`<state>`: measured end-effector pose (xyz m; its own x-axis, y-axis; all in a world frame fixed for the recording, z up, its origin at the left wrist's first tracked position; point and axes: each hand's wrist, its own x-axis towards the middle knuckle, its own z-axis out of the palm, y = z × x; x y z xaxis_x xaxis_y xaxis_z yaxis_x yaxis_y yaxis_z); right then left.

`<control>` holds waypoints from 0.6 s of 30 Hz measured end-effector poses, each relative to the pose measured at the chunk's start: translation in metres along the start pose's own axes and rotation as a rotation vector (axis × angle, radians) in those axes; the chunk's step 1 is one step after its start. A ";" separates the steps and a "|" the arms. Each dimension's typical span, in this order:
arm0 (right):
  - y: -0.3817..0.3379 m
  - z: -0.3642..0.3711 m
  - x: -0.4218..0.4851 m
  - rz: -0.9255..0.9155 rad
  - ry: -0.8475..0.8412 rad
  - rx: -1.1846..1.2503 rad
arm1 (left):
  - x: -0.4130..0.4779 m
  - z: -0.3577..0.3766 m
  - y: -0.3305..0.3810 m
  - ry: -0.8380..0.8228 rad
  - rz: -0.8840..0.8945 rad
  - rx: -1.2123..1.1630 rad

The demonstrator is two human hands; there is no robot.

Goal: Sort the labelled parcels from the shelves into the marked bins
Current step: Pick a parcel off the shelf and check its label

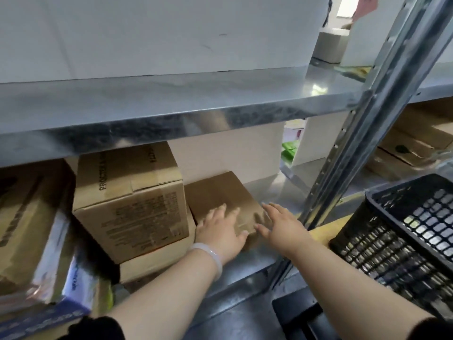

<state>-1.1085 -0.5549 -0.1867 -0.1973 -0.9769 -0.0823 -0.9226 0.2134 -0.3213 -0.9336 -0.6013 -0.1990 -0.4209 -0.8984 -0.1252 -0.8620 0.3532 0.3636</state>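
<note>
A small plain brown cardboard parcel (220, 195) lies on the lower metal shelf (267, 190), near its front edge. My left hand (220, 231), with a pale bangle at the wrist, rests on the parcel's near top with fingers spread and the thumb round its front corner. My right hand (282, 224) is at the parcel's right side, fingers straight and touching its edge. The image is blurred, so no label can be read on this parcel.
A larger printed carton (130, 202) stands on another box just left of the parcel. More cartons and shiny packets (49, 241) crowd the far left. A black mesh plastic bin (404, 231) sits at the right, beyond the slanted steel upright (348, 153). White boxes fill the upper shelf.
</note>
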 end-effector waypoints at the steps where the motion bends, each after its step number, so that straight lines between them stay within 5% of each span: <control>1: 0.001 0.000 0.012 -0.019 -0.016 0.014 | 0.005 0.002 0.001 0.000 -0.028 -0.003; 18: 0.041 0.034 0.112 -0.258 -0.319 0.342 | 0.046 0.033 0.018 0.075 -0.394 0.012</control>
<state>-1.1576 -0.6550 -0.2409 0.1816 -0.9570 -0.2260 -0.7566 0.0108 -0.6538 -0.9778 -0.6276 -0.2282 -0.0356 -0.9821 -0.1848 -0.9567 -0.0200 0.2904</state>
